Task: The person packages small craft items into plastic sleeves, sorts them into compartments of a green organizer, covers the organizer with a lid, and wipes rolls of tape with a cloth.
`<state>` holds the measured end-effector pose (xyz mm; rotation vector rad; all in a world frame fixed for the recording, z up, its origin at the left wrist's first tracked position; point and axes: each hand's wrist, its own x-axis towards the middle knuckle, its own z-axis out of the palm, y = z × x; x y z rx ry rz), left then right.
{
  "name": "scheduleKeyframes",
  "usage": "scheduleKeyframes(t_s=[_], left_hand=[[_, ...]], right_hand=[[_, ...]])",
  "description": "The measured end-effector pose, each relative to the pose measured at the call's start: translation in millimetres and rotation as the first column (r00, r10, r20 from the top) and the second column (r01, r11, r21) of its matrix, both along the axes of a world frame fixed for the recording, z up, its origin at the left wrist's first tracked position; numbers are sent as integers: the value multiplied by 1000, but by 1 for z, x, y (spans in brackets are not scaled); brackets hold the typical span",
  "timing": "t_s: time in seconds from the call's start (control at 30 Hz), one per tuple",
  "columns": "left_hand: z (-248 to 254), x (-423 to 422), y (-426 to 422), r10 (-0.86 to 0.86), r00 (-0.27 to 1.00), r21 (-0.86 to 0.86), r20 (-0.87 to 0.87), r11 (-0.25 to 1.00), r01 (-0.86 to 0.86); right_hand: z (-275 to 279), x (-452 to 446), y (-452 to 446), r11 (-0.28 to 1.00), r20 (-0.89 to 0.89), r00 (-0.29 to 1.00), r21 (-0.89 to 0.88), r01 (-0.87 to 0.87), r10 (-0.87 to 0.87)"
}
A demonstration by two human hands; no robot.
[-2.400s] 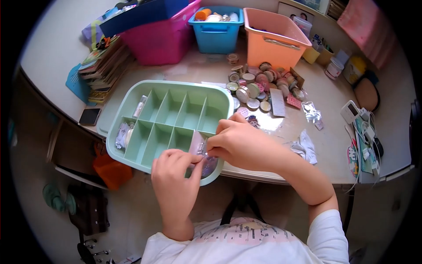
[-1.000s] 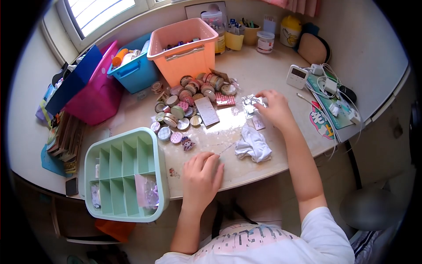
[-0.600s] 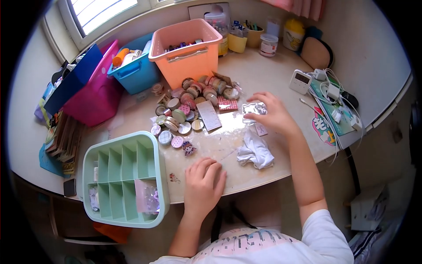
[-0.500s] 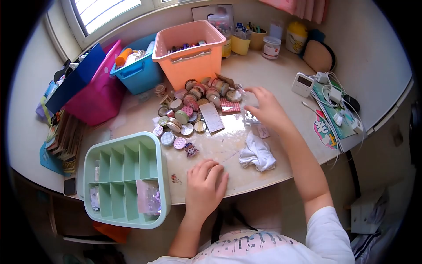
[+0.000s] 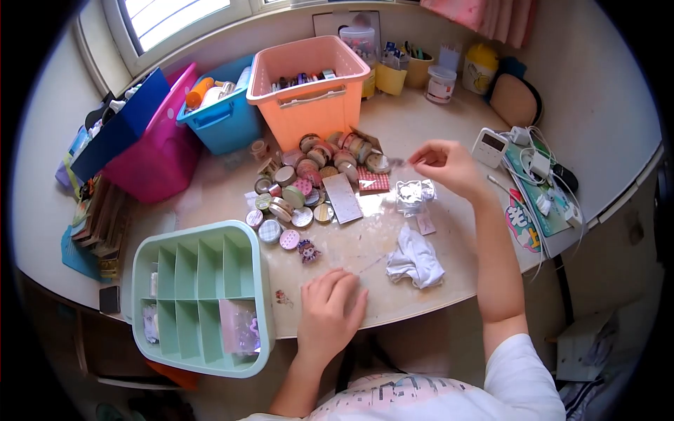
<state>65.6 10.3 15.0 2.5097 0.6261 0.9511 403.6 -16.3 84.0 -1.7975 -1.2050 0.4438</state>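
My right hand (image 5: 446, 168) is above the table right of a heap of washi tape rolls (image 5: 309, 165), thumb and fingertips pinched together. A small see-through plastic piece (image 5: 400, 163) shows at its fingertips; its exact kind is unclear. Below that hand lie a clear packet with a white cartoon figure (image 5: 413, 195), a small pink card (image 5: 425, 224) and a crumpled white cloth (image 5: 415, 259). My left hand (image 5: 330, 305) rests on the table's front edge, fingers loosely extended, holding nothing. Close to it are a small doll-like figure (image 5: 307, 250) and a pink dotted roll (image 5: 289, 239).
At the left front stands a green divided box (image 5: 263, 281) with small bags in some compartments. Orange (image 5: 305, 112), blue (image 5: 221, 126) and magenta (image 5: 158, 154) bins line the back. A white digital timer (image 5: 489, 147) and tangled white cables (image 5: 540, 165) lie at right.
My right hand has gone from spread fingers to a pinch and shifted slightly right, uncovering the clear packet. My left hand stays in place. The view has tilted slightly.
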Motion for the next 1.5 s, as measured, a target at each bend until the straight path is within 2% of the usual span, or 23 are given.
scheduleKeyframes(t_s=[0.03, 0.07, 0.13, 0.2, 0.27, 0.3, 0.37, 0.43, 0.5, 0.53, 0.63, 0.7, 0.73, 0.8, 0.87, 0.93, 1.13, 1.17, 1.2, 1.27, 1.3, 1.37, 1.5], left_hand=[[-1, 0, -2, 9, 1000, -10, -1, 1000, -9], [-2, 0, -3, 40, 997, -148, 69, 989, -29], [0, -2, 0, 90, 975, -334, 201, 942, -18], [15, -1, 0, 113, 964, -397, 240, 918, -8], [4, -7, 9, 11, 996, -239, 89, 971, 11], [4, -9, 12, -70, 997, -306, 45, 949, 81], [2, -9, 12, -47, 997, -326, 54, 943, 62], [0, -7, 11, -19, 996, -335, 91, 941, 49], [1, -6, 13, -13, 996, -356, 88, 933, 44], [2, -5, 13, -3, 997, -358, 81, 933, 32], [-4, -1, 13, 19, 997, -238, 77, 971, 0], [-5, -2, 13, -8, 997, -223, 74, 975, 24], [-5, -3, 14, -7, 997, -225, 74, 974, 23], [-7, -3, 16, -27, 996, -245, 82, 969, 46], [-4, -4, 15, -12, 994, -307, 108, 951, 45], [-3, -6, 14, 7, 992, -364, 129, 931, 41], [-5, -5, 16, 8, 990, -411, 144, 910, 53], [-8, -4, 17, 11, 991, -357, 136, 933, 38], [-8, -4, 17, 0, 990, -358, 138, 932, 50], [-3, -6, 17, 6, 989, -439, 149, 897, 61], [1, -6, 17, -24, 988, -363, 155, 929, 80], [0, -5, 18, -24, 987, -390, 162, 917, 86], [-3, -6, 18, 2, 988, -440, 152, 895, 66]], right_hand=[[10, -5, -6, 983, -155, 971, -12, -186, 182], [15, -18, -9, 929, -276, 889, 51, -365, 365], [-1, -43, 1, 761, -130, 750, 83, -644, 649], [-7, -79, 5, 670, 32, 670, -48, -740, 742], [-14, -104, -1, 674, 188, 650, -112, -730, 736], [-13, -108, -6, 676, 121, 665, -138, -724, 737], [-10, -111, -26, 656, 42, 660, -166, -736, 750], [-15, -111, -46, 879, 291, 852, 70, -472, 435], [-22, -122, -68, 976, 402, 899, 52, -212, 174], [-32, -124, -78, 968, 395, 895, 49, -246, 208], [-55, -125, -96, 993, 364, 928, 51, -108, 82], [-53, -128, -100, 993, 191, 977, -39, 110, -100], [-52, -132, -94, 993, 191, 977, -40, 108, -99], [-48, -148, -67, 957, -36, 988, 247, 155, -151], [-40, -173, -51, 983, 80, 995, 173, -65, 52], [-64, -186, -35, 930, 355, 901, 172, -324, 248], [-62, -185, -50, 991, 255, 962, 63, -120, 100], [-61, -192, -50, 987, 260, 957, 54, -149, 130], [-66, -197, -48, 957, 428, 889, 151, -249, 164], [-66, -198, -58, 950, 415, 889, 148, -276, 193], [-65, -194, -60, 953, 414, 892, 151, -264, 182], [-64, -181, -67, 972, 196, 960, 85, -221, 201], [-69, -196, -55, 954, 378, 907, 155, -257, 183]])
